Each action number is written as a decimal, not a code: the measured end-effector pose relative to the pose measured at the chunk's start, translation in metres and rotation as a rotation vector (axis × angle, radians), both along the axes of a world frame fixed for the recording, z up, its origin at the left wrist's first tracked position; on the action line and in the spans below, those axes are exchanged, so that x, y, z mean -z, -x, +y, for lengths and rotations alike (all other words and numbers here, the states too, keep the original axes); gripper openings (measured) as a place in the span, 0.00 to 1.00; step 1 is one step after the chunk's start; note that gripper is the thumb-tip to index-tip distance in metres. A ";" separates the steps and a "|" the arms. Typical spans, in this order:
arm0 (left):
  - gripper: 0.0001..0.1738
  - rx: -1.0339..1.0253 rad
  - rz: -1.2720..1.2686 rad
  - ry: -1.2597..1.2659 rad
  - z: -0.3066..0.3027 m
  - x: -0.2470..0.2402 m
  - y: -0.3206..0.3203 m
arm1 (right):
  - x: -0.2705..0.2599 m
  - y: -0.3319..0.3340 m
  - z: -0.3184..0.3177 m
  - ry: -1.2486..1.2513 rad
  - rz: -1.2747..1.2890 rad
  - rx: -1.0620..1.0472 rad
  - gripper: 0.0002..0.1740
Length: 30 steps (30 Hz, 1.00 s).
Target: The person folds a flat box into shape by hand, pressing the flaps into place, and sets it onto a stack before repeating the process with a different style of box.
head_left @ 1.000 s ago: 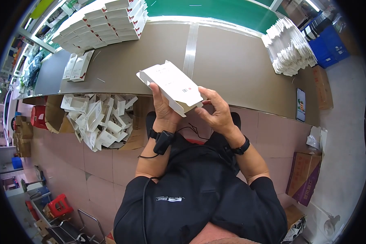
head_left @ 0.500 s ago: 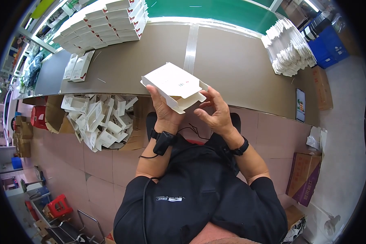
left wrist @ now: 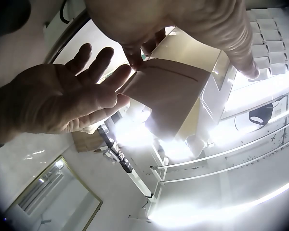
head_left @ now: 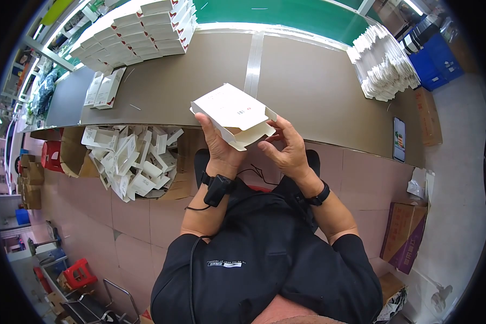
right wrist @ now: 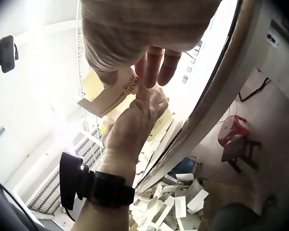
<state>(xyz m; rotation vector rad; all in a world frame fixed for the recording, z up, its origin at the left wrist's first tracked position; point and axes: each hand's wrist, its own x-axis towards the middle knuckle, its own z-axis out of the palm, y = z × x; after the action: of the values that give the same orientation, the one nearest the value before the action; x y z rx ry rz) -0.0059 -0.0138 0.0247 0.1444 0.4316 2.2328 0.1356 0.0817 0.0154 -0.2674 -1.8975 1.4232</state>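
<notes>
A white carton (head_left: 229, 108) with small print and a barcode is held up over the table's near edge. Its near right end is unclosed, with flaps sticking out. My left hand (head_left: 221, 148) grips the carton from below, thumb along its left side. In the left wrist view the left hand (left wrist: 183, 24) spans the carton (left wrist: 168, 96). My right hand (head_left: 290, 151) is at the unclosed end, fingertips at a side flap and thumb held apart. The right wrist view has the right hand (right wrist: 144, 36) over the printed flap, with fingers extended.
Stacked white boxes (head_left: 146, 32) stand at the back left, two more boxes (head_left: 107, 89) before them. Flat cartons (head_left: 386, 65) are piled at the back right. A phone (head_left: 399, 139) lies near the right edge. Below the table's left side, a cardboard box (head_left: 75, 154) holds many loose cartons.
The carton has turned and shifted slightly right, its unclosed end now showing more. My right thumb has come away from the near flap; the left hand keeps its hold.
</notes>
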 end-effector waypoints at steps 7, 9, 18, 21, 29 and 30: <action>0.54 -0.018 -0.025 0.014 -0.001 -0.002 -0.002 | -0.009 -0.004 0.002 -0.009 -0.037 -0.013 0.40; 0.54 -0.010 -0.029 0.008 -0.001 -0.004 -0.003 | -0.009 -0.004 0.004 -0.031 -0.025 0.000 0.39; 0.59 -0.036 0.068 0.042 -0.001 -0.011 -0.005 | -0.005 -0.003 -0.001 0.147 0.074 0.003 0.31; 0.61 -0.060 0.131 0.039 -0.002 -0.012 -0.004 | -0.003 -0.010 -0.004 0.209 0.092 -0.003 0.25; 0.63 -0.006 0.429 0.078 -0.008 0.014 -0.002 | -0.029 -0.016 0.001 0.681 -0.061 -0.144 0.17; 0.63 0.027 0.486 0.096 -0.010 0.020 -0.003 | -0.030 -0.015 0.000 0.769 -0.075 -0.180 0.17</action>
<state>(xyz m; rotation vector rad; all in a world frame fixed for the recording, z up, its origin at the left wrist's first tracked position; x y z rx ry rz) -0.0028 -0.0240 0.0044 0.6445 0.7894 2.1340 0.1505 0.0821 0.0458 -0.5230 -1.3697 2.2518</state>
